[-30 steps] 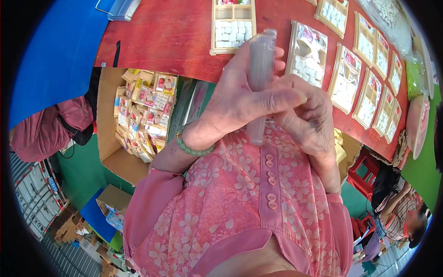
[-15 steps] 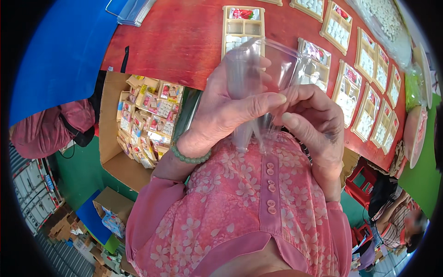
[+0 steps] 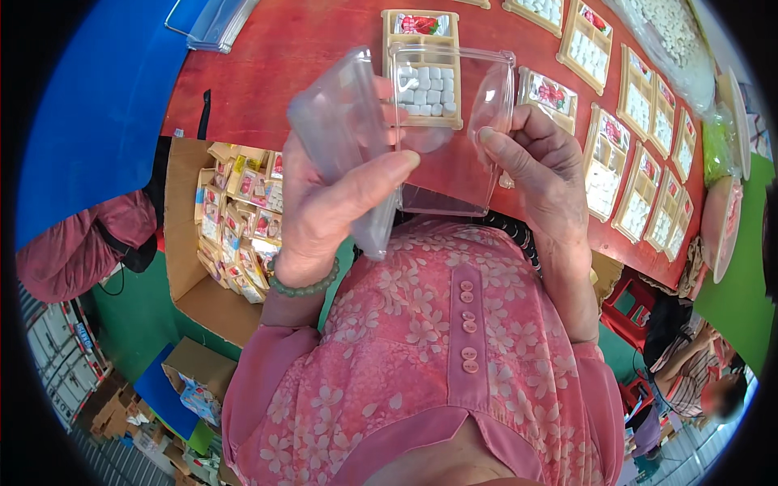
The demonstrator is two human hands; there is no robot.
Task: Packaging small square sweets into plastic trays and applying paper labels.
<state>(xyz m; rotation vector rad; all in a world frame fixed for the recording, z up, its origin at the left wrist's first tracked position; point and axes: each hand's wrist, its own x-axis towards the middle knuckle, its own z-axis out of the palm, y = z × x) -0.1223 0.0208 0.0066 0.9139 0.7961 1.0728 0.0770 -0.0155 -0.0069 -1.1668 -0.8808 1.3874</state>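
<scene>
From where I stand, a single clear plastic cover [image 3: 450, 138] hangs from the right grip [image 3: 545, 172], its right edge pinched between thumb and bent fingers. The left grip [image 3: 322, 198] is curled around a stack of clear covers [image 3: 344, 121], thumb across the near side, fingers behind. The single cover lies between the two, its left edge overlapping the left thumb's tip; whether they touch I can't tell. Through it I see a cream divided tray [image 3: 419, 39] of white pieces on the red bench [image 3: 267, 89].

Half a second ago that cover was turned at an angle against the stack, the hands close together; now it faces up broadly, the hands are farther apart, and the stack has shifted left and tilted.
</scene>
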